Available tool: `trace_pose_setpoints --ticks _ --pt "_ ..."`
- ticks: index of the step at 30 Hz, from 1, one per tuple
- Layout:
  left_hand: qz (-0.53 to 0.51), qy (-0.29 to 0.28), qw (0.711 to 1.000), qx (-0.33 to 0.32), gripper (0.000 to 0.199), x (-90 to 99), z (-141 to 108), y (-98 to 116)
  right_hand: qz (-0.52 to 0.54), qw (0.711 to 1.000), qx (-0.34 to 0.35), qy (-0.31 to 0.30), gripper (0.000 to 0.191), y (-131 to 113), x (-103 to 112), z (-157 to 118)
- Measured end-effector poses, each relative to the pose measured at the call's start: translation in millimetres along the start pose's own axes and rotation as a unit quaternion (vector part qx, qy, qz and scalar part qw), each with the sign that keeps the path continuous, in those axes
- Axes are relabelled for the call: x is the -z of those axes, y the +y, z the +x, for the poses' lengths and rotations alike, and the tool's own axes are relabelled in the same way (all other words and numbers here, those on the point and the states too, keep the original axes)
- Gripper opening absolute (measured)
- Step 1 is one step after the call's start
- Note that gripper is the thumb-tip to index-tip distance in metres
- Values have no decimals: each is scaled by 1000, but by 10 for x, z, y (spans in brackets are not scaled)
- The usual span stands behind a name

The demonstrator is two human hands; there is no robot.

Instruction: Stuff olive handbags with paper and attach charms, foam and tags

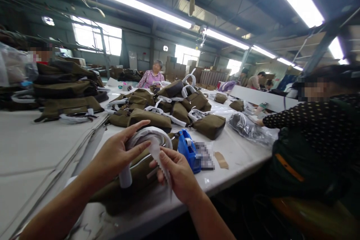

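As L hand [119, 148] holds white-wrapped handle [146, 131], thumb & index apart, R hand [178, 172] pinches white strip [155, 150]. Olive bag [140, 177] sits below, approx 11 o'clock; from it, blue tape dispenser [186, 150] 2 o'clock, bag pile [179, 114] 1 o'clock.

The left hand [125, 148] and right hand [176, 168] hide part of the olive bag [137, 176] from me; to their right, the object [206, 155] beside the tape dispenser [186, 152] is blurred, a co-worker [306, 123] cut off.
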State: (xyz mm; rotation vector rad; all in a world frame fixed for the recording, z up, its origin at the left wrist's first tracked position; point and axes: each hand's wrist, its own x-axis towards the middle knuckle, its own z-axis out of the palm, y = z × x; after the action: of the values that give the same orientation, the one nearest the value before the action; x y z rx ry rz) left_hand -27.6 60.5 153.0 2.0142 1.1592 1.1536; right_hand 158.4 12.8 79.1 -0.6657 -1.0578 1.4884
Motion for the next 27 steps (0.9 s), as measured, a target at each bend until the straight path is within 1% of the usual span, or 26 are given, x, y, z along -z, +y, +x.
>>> trace_pose_setpoints --ticks 2,5,7,10,12,13,14,16,18,19,22,25,27 --pt "-2 -8 1000 -4 76 -4 -6 -6 38 999 -24 -12 40 31 10 -12" --pt "-3 -33 999 -3 81 -8 -10 -26 31 999 -15 -8 36 64 -3 -18" --pt "-5 -39 999 1 83 -12 -11 -37 47 999 -14 -3 38 67 -18 -17" --pt "-9 -26 1000 -2 80 -15 -7 -42 146 987 -71 6 46 63 -30 -13" --pt "-7 -20 1000 -6 79 -14 -1 -46 173 981 -92 8 46 71 -29 -16" --pt "-1 -18 1000 -8 79 -13 3 -50 153 985 -79 10 44 78 -27 -22" --pt "9 -12 1000 -8 80 -12 8 -56 113 992 -53 15 42 86 -24 -28" --pt "37 18 999 -3 84 -16 11 -69 13 999 -3 29 42 98 -21 -40" --pt "62 49 997 5 88 -32 -3 -77 -63 997 6 37 46 94 -26 -33" --pt "64 51 997 7 89 -46 -17 -76 -81 996 -3 35 48 83 -35 -19" --pt "22 25 999 19 82 -100 -86 -44 -83 996 -17 25 51 10 -95 64" --pt "-21 25 999 36 74 -125 -154 11 -75 997 14 20 51 -89 -185 164" --pt "-33 32 998 35 74 -111 -175 32 -68 997 35 21 51 -140 -236 209"
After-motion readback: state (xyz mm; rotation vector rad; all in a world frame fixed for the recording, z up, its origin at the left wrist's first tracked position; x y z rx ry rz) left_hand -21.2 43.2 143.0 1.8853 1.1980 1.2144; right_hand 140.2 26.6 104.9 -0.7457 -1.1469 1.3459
